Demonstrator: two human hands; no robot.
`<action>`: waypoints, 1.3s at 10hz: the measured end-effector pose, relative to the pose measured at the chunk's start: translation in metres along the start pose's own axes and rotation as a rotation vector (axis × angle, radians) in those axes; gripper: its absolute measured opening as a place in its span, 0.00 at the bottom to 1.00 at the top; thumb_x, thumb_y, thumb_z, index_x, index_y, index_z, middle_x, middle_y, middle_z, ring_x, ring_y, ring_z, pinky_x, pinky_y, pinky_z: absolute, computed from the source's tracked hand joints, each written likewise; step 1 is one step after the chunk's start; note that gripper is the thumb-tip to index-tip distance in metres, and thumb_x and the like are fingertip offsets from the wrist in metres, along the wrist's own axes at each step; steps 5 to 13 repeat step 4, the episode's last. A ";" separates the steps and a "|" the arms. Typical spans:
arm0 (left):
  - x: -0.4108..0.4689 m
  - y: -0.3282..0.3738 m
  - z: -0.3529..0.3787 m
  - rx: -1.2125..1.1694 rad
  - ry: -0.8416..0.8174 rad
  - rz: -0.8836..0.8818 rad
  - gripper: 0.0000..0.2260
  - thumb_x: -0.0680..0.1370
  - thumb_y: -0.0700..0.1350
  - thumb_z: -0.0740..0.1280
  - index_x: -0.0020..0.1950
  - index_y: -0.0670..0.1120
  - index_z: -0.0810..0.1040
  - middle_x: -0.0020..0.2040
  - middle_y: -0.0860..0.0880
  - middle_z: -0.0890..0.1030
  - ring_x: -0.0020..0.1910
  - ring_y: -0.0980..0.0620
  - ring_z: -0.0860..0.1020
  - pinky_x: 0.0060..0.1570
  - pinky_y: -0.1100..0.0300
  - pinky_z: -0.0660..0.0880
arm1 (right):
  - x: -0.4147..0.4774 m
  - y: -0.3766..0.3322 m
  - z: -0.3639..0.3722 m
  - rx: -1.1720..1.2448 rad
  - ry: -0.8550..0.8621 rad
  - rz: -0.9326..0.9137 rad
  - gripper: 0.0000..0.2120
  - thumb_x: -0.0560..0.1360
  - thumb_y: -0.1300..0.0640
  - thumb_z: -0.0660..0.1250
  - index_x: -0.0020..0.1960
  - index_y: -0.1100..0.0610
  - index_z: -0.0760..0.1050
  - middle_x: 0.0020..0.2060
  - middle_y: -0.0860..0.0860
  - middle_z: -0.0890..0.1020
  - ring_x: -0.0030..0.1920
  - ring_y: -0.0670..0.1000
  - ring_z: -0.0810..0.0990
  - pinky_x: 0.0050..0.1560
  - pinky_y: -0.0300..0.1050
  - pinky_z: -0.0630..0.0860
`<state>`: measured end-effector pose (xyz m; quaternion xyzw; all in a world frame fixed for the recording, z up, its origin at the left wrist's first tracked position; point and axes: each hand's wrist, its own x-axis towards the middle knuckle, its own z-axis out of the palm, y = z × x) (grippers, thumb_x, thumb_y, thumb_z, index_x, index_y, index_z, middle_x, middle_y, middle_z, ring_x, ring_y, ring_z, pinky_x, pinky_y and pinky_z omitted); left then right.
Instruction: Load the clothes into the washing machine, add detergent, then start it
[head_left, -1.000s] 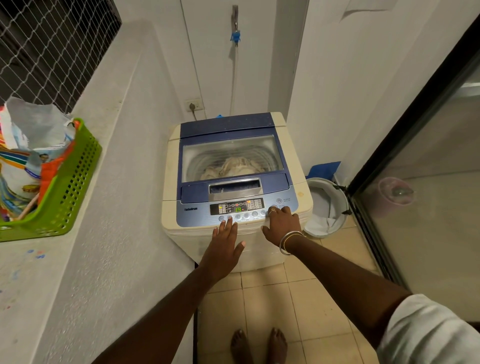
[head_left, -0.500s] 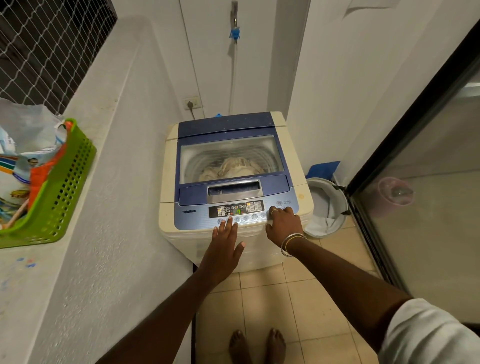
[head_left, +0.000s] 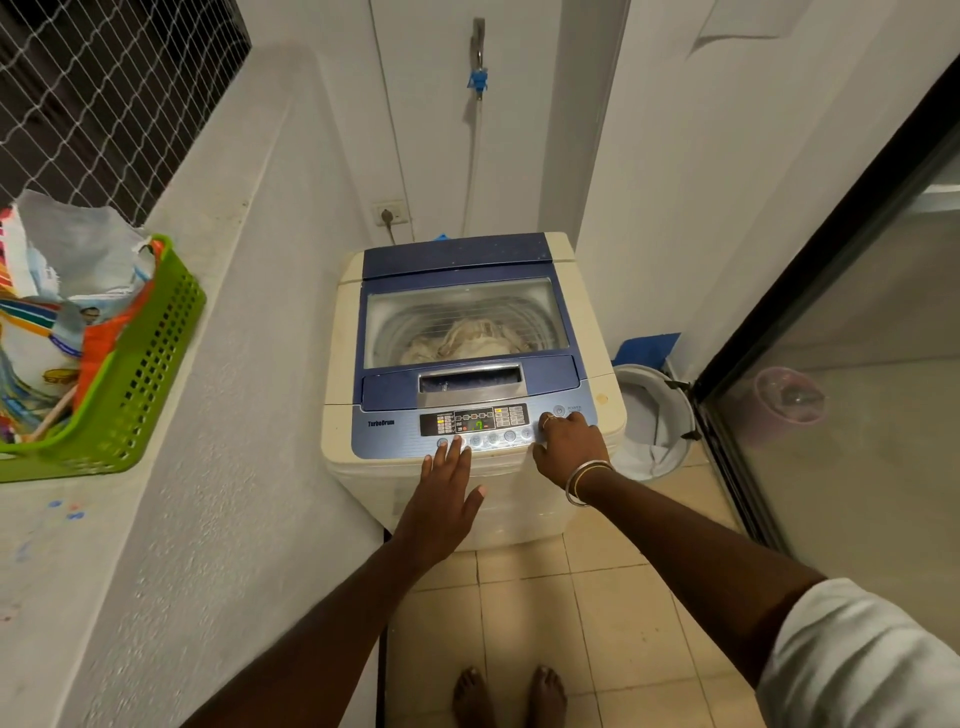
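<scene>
A cream top-loading washing machine with a blue lid stands ahead of me, lid down. Pale clothes show through its clear window. The control panel is lit with a green digit. My left hand lies flat with fingers spread on the machine's front edge, its fingertips at the row of round buttons. My right hand, bangles on the wrist, rests at the panel's right end with fingers curled down on the buttons below the power button. Neither hand holds anything.
A green basket with detergent bags sits on the white ledge at left. A white bucket stands on the floor right of the machine, beside a glass sliding door. My bare feet are on the tiled floor.
Both hands stay at the panel. My left fingertips have crept slightly up onto the button row. The view has shifted a little.
</scene>
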<state>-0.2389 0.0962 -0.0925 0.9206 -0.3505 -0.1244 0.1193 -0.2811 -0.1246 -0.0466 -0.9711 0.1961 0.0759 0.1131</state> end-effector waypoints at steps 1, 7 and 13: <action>-0.003 -0.001 -0.002 -0.002 -0.009 -0.007 0.29 0.84 0.56 0.52 0.81 0.44 0.52 0.82 0.45 0.49 0.81 0.45 0.46 0.76 0.53 0.40 | -0.012 -0.003 0.009 -0.007 0.040 -0.025 0.15 0.77 0.49 0.62 0.61 0.53 0.74 0.54 0.53 0.82 0.58 0.55 0.76 0.53 0.51 0.76; -0.021 0.003 -0.001 0.002 -0.009 -0.015 0.30 0.84 0.58 0.49 0.81 0.43 0.52 0.82 0.43 0.48 0.81 0.43 0.47 0.73 0.53 0.39 | -0.043 -0.011 0.040 -0.091 0.016 -0.165 0.28 0.77 0.45 0.60 0.73 0.57 0.67 0.73 0.54 0.69 0.74 0.56 0.64 0.69 0.54 0.68; -0.021 0.003 -0.001 0.002 -0.009 -0.015 0.30 0.84 0.58 0.49 0.81 0.43 0.52 0.82 0.43 0.48 0.81 0.43 0.47 0.73 0.53 0.39 | -0.043 -0.011 0.040 -0.091 0.016 -0.165 0.28 0.77 0.45 0.60 0.73 0.57 0.67 0.73 0.54 0.69 0.74 0.56 0.64 0.69 0.54 0.68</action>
